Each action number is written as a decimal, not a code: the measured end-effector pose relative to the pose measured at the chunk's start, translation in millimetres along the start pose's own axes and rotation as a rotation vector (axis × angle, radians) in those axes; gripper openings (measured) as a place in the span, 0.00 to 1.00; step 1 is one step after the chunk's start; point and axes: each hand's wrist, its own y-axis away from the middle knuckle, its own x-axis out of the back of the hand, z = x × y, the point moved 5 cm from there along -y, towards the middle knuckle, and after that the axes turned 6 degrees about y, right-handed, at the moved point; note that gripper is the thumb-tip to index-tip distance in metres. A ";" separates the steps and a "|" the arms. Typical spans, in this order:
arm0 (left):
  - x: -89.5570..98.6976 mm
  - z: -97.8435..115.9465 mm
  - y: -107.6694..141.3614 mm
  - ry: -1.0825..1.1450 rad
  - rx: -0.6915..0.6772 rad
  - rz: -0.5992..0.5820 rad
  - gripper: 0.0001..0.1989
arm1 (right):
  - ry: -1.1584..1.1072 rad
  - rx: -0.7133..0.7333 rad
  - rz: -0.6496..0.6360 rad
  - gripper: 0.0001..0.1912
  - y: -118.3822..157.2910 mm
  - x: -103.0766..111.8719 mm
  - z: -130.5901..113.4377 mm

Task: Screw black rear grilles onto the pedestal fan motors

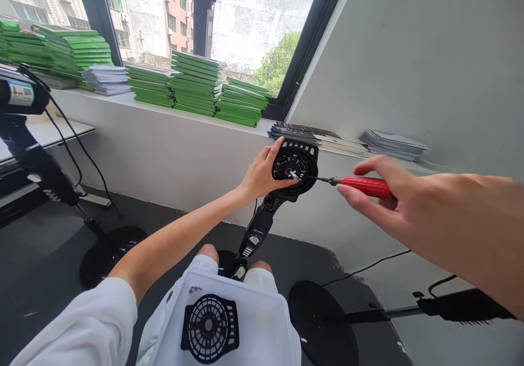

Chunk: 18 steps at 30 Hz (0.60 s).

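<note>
My left hand (262, 175) is closed on the edge of a black round fan motor housing (301, 191), fingers at its upper left and thumb across its face. A metal shaft (293, 175) sticks out of the middle of the housing. Below it, a black stand neck (258, 229) with a knob carries the housing. In my right hand (417, 202) is a screwdriver (364, 186) with a red handle, pinched between thumb and fingers. Its blade points left, and the tip lies at the housing's right part; whether it sits in a screw cannot be made out.
On my lap rests a white tray (266, 322) holding a black slotted cover (209, 328) and several small screws (195, 289). Green booklets (194, 84) are stacked on the windowsill. Other black stands (323, 322) with round bases and cables are on both sides.
</note>
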 end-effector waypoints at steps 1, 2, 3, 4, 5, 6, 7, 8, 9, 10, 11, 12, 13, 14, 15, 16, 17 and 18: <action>0.1 -0.1 -0.1 0.004 0.002 0.003 0.59 | -0.048 -0.016 -0.043 0.41 0.2 -3.2 1.2; 0.2 -0.2 -0.1 0.007 0.005 0.006 0.59 | -0.057 -0.037 -0.086 0.42 0.7 -6.3 2.6; 0.2 -0.2 0.0 0.008 0.007 0.008 0.59 | -0.027 -0.061 -0.117 0.41 1.3 -8.7 4.1; 0.2 -0.2 0.1 0.008 0.009 0.009 0.59 | 0.030 -0.082 -0.121 0.40 2.0 -9.3 5.5; 0.2 -0.2 0.3 0.006 0.012 0.010 0.60 | 0.089 -0.099 -0.100 0.39 2.6 -8.3 6.5; 0.1 -0.2 0.5 0.005 0.014 0.009 0.60 | 0.109 -0.100 -0.068 0.37 3.2 -6.5 6.4; 0.0 -0.2 0.6 0.003 0.016 0.008 0.60 | 0.083 -0.077 -0.026 0.37 3.7 -4.2 4.8; 0.0 -0.2 0.6 0.003 0.016 0.006 0.60 | 0.034 -0.031 0.013 0.36 4.3 -1.9 1.9; 0.1 -0.1 0.5 0.003 0.016 0.006 0.59 | -0.001 0.005 0.043 0.35 5.1 0.2 -0.6; 0.2 -0.2 0.4 0.003 0.015 0.006 0.59 | -0.003 0.023 0.058 0.33 5.8 1.5 -2.2; 0.4 -0.3 0.3 0.004 0.015 0.007 0.58 | 0.026 0.025 0.053 0.32 6.4 1.6 -3.2; 0.5 -0.3 0.1 0.004 0.015 0.008 0.58 | 0.075 0.014 0.047 0.32 6.7 1.4 -3.4; 0.6 -0.4 0.1 0.005 0.015 0.010 0.58 | 0.125 -0.010 0.040 0.33 7.0 1.0 -2.7; 0.8 -0.4 0.1 0.007 0.014 0.012 0.58 | 0.135 -0.039 0.035 0.33 7.0 0.5 -1.7; 0.8 -0.2 0.2 0.008 0.011 0.014 0.58 | 0.094 -0.051 0.031 0.33 6.8 -0.3 -1.3; 0.7 0.0 0.3 0.010 0.007 0.013 0.58 | 0.029 -0.043 0.041 0.34 6.3 -0.6 -2.0; 0.6 0.2 0.4 0.010 0.004 0.012 0.58 | -0.023 -0.033 0.063 0.34 5.9 -0.2 -2.6; 0.6 0.4 0.4 0.009 0.004 0.011 0.58 | -0.038 -0.025 0.080 0.33 5.6 0.2 -3.0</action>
